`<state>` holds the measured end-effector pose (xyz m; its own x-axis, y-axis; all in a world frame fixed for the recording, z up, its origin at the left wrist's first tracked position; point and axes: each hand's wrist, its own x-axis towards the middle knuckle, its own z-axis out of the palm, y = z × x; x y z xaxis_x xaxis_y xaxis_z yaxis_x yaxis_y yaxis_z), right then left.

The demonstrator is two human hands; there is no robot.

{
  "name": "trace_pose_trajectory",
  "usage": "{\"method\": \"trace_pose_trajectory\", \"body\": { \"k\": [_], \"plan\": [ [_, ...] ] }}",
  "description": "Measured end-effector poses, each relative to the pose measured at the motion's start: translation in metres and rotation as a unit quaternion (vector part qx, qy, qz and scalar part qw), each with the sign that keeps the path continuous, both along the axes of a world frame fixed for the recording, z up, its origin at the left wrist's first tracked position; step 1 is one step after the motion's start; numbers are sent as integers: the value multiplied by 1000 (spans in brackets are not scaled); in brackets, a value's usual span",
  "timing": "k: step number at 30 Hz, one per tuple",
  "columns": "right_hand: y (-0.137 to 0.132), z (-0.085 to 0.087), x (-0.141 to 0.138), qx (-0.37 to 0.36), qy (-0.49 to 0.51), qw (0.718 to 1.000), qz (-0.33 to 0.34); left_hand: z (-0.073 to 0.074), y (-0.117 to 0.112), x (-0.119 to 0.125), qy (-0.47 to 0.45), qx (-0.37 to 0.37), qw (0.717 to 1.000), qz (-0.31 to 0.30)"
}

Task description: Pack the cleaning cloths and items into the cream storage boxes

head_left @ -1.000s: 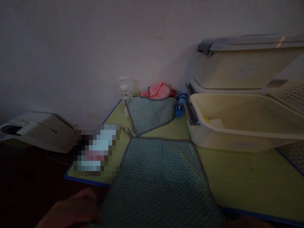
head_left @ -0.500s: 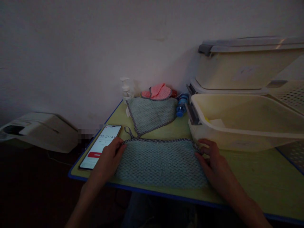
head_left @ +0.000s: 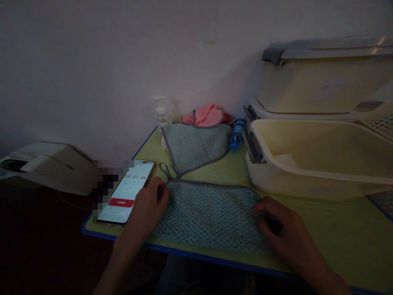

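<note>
- Cloth of blue-green waffle-like fabric with a dark-and-white checked border (head_left: pixel 208 217) lies, apparently folded over, along the near edge of the yellow-green, blue-rimmed table (head_left: pixel 322 229), right in front of the person.
- Over at its far left corner, the left hand (head_left: pixel 149 205) has thumb and forefinger close together against the border; from here I can't tell whether they grip it.
- At the opposite corner, the right hand (head_left: pixel 287 227) curls its fingers, a narrow gap showing inside the curl; they touch the border, though I can't tell if they pinch it.
- Beside the left hand rests a slim phone with a lit screen (head_left: pixel 129 192), reading 00:01:46.
- Just beyond lies a second blue-green cloth with checked edging (head_left: pixel 196 145), a pink cloth (head_left: pixel 208 116) behind it and a blue-capped plastic bottle (head_left: pixel 237 134) lying alongside.
- To the right sits an open cream plastic tub (head_left: pixel 307 180).
</note>
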<state>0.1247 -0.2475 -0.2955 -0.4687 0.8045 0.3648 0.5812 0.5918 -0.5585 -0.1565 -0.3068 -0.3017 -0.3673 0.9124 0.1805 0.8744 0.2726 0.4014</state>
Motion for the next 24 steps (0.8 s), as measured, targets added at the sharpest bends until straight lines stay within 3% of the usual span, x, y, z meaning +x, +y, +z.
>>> {"method": "trace_pose_trajectory", "body": {
  "k": [8, 12, 19, 24],
  "plan": [
    [-8, 1, 3, -14, -20, 999, 23, 6, -12, 2, 12, -30, 999, -10],
    [-10, 0, 2, -37, -6, 999, -6, 8, -4, 2, 35, -55, 998, -10],
    [-5, -6, 6, 4, -21, 1000, 17, 9, 14, 0, 85, -101, 991, -10],
    [-5, -10, 4, 10, -28, 999, -35, 5, 17, -3, 107, -108, 988, -21]
  ]
}}
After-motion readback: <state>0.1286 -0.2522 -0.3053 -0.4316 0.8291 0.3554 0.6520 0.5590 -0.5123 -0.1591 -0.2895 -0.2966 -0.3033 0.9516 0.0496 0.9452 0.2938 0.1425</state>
